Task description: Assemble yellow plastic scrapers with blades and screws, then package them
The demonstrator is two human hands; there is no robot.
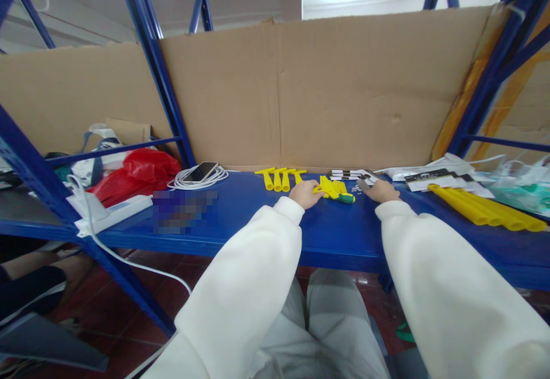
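Note:
My left hand [305,194] is closed, its fingers pinching a small yellow plastic piece [317,189] at the left edge of a pile of yellow plastic parts [333,186]. In front of that pile lies a tool with a green and yellow handle [346,198]. My right hand [382,191] is closed at the pile's right, with a small flat grey piece [364,184] at its fingertips. Tiny loose metal bits [356,189] lie between the hands. Several yellow T-shaped handles [277,180] stand in a row behind my left hand.
Black-and-white packets [344,175] lie by the cardboard wall [344,92]. Long yellow tubes [485,210] and printed cards [429,179] are on the right. A phone [201,171] on a coiled white cable, a red bag [140,174] and a white power strip [118,213] lie left on the blue shelf [258,235].

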